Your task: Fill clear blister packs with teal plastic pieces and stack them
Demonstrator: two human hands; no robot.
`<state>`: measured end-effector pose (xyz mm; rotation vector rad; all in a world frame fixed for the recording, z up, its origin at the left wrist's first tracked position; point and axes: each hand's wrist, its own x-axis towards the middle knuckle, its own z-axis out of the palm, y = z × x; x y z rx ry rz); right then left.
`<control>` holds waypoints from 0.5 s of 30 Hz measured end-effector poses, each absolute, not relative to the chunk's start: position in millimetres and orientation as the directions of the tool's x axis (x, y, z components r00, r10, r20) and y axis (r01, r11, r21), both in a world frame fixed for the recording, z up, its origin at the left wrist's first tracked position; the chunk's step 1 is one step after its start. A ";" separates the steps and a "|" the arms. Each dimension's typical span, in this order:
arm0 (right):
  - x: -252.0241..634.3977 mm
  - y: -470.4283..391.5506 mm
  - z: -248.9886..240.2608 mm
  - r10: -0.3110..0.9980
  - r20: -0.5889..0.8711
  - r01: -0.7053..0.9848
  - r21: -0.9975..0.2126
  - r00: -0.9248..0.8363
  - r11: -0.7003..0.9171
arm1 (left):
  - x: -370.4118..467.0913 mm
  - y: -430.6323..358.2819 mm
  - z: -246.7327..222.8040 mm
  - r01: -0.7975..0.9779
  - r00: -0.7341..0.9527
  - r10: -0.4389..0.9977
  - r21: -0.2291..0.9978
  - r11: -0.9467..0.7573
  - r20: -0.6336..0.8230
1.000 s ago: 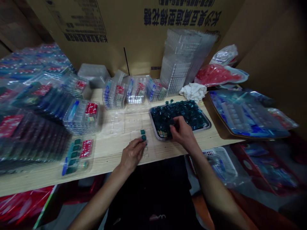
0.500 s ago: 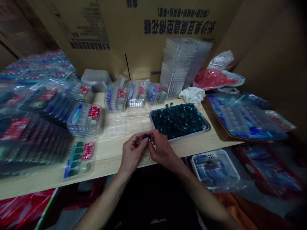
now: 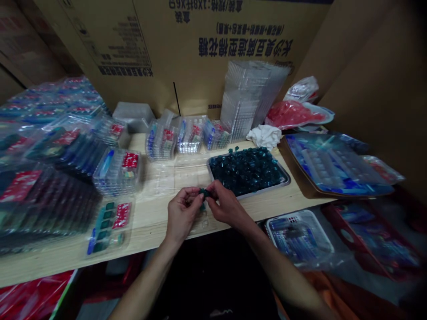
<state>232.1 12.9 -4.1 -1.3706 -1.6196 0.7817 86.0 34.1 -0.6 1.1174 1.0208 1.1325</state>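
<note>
Near the front of the wooden table, my left hand and my right hand meet, fingertips closed on a small dark green packet. Its exact kind is hard to make out. Below them lies a clear plastic tray, partly covered by my hands, with a greenish piece in it. Just beyond my right hand stands a shallow tray heaped with dark green shiny packets. To the left lies a filled clear tray with green pieces, a blue strip and a red packet.
Stacks of filled clear trays crowd the left side. Empty clear trays rise in a tall stack behind, beside a crumpled white tissue. An open carton stands right; a white basket sits below the table edge.
The view has tilted up slightly. My hands stay together at the same spot, fingertips shifted a little, and more of the dark green packet shows between them.
</note>
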 end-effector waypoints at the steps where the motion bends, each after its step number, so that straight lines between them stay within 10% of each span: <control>1: 231.7 12.6 -3.1 0.974 0.222 0.452 -0.865 -0.042 0.217 | 84.6 35.2 -0.4 -0.127 0.147 0.988 0.990 0.054 -0.035; 9: 237.0 11.8 2.7 0.963 0.264 0.573 -0.781 -0.056 0.248 | 75.5 42.0 2.2 0.071 0.343 0.937 0.996 0.051 -0.073; 15: 244.7 13.4 7.1 0.969 0.240 0.520 -0.823 -0.048 0.230 | 75.0 47.7 -3.8 0.052 0.113 0.993 0.998 -0.047 0.041</control>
